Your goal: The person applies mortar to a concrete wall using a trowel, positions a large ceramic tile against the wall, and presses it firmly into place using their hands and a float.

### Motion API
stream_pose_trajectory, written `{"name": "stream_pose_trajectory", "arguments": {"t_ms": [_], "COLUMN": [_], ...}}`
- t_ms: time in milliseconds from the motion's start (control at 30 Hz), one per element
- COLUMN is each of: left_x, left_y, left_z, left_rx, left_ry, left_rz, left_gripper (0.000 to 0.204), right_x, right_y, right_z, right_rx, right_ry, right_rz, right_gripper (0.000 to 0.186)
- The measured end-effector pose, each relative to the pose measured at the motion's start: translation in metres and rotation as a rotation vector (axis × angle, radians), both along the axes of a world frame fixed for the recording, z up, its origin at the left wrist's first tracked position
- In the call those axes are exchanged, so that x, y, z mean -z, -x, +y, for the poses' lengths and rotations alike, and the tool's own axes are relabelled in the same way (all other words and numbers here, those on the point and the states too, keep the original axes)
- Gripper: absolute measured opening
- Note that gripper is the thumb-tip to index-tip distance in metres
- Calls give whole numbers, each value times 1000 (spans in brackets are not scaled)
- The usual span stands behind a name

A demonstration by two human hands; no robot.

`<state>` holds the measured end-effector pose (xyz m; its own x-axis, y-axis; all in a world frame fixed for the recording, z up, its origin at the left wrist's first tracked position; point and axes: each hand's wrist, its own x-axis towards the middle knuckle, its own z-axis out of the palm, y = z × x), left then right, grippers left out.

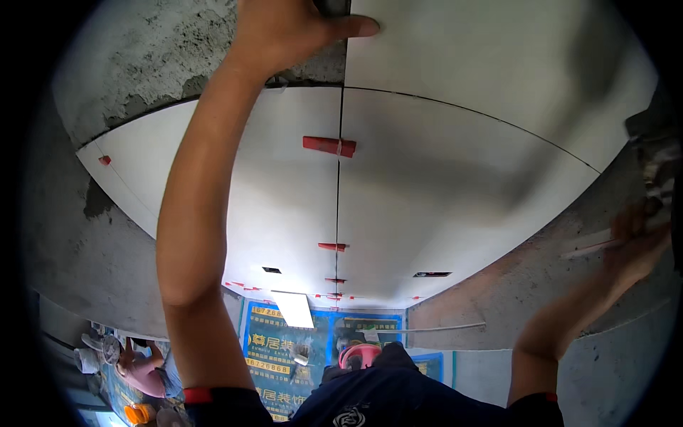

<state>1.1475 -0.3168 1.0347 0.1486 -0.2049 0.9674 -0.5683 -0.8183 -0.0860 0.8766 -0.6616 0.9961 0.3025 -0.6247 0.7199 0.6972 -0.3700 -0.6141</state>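
My left hand (284, 32) is raised against the wall at the top. Its thumb stretches out over the left edge of a large pale wall tile (462, 43); the other fingers are cut off by the frame. At the far right, my right hand (633, 242) is blurred, with its fingers closed. A pale strip with a reddish edge (594, 245) sticks out beside it, and a dark, metallic object (654, 156) shows just above. I cannot make out what the hand grips. A red tile-levelling wedge (329, 146) sits across the joint between the lower tiles.
Bare rough cement (163, 57) lies left of the upper tile. More red wedges (332, 247) line the joint below. Blue-edged printed sheeting (270, 356) covers the floor, with a pink bucket (360, 354) by my legs. Another person (146, 373) is at lower left, near an orange object (139, 413).
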Motion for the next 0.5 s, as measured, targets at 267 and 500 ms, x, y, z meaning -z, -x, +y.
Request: {"name": "stream_pose_trajectory", "arguments": {"t_ms": [267,500], "left_x": [12,18], "left_y": [10,18], "left_z": [1,-5], "left_rx": [0,-112], "left_ry": [-9,23], "left_rz": [14,76], "left_gripper": [124,129], "right_x": [13,5], "right_y": [-111,-90], "right_z": [73,60], "right_rx": [196,96], "right_ry": [181,154], "right_rz": [501,520], "right_gripper": [66,68]}}
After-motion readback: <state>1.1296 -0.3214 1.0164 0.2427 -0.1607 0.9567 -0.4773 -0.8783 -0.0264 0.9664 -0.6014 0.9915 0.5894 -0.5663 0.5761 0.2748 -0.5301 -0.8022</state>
